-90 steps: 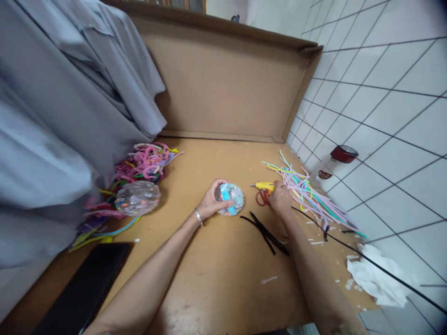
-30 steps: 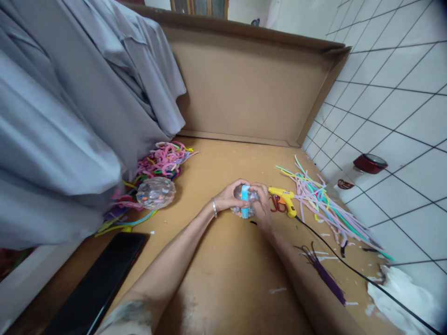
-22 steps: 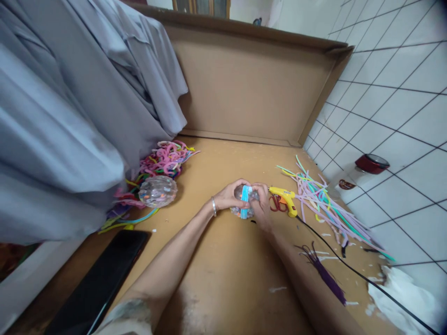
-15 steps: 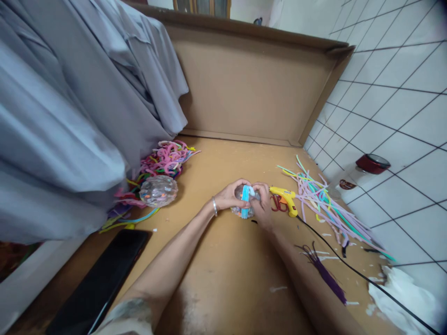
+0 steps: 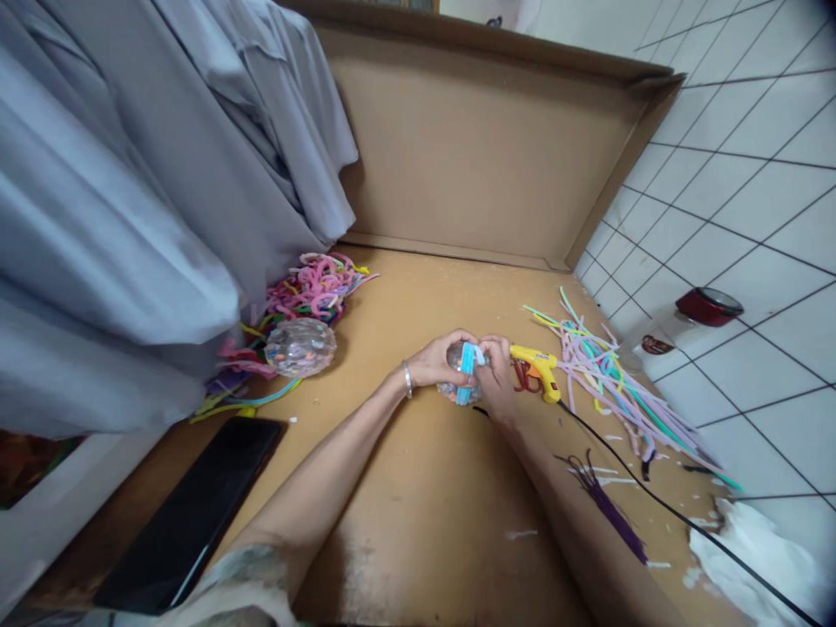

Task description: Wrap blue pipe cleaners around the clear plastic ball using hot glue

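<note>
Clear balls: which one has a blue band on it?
The ball between left hand and right hand, blue band across it; the other ball, beside pink pipe cleaners, shows none.

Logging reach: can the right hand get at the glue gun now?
Probably yes: the glue gun lies close beside the right hand, nothing visible between them, though that hand is busy at the ball.

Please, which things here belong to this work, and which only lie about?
Belongs: clear ball between left hand and right hand; its blue band; probably glue gun and pastel strips.
Lies about, apparently: black phone, white tissue, lidded jar.
</note>
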Action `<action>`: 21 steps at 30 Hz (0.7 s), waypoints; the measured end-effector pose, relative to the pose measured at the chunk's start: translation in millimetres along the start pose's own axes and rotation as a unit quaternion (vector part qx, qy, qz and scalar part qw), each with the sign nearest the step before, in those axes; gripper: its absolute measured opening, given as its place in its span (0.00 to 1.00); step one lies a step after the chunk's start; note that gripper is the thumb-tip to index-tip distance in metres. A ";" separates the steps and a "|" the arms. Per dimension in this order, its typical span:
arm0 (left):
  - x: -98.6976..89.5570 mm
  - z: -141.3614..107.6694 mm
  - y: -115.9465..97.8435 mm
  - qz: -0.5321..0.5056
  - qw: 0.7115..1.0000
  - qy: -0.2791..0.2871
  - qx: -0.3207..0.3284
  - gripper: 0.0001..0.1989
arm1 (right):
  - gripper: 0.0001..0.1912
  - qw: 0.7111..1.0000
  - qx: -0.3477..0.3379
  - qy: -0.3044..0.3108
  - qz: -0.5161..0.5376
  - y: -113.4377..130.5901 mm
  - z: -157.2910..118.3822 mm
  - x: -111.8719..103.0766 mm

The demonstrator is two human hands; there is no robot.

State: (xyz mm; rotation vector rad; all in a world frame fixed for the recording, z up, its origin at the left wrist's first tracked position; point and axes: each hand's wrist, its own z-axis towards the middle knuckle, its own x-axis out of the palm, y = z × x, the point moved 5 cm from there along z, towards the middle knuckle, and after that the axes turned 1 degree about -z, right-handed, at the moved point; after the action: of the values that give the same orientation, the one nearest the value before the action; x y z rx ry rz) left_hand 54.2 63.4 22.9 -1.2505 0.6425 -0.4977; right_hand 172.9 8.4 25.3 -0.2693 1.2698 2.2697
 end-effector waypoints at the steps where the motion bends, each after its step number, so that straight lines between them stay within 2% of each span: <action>1: 0.1 0.1 0.4 0.000 1.000 0.000 0.000 0.30 | 0.05 1.000 0.002 0.001 -0.004 0.2 -0.1 -0.3; 21: 1.1 -0.2 -1.9 0.013 1.000 -0.001 -0.001 0.29 | 0.03 0.999 0.031 0.002 0.007 -3.8 -0.6 1.1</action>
State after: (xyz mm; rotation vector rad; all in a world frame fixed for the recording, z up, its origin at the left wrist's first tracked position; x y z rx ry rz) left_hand 54.9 62.0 24.5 -1.2432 0.6573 -0.4744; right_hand 173.9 9.9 21.7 -0.2442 1.3460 2.2374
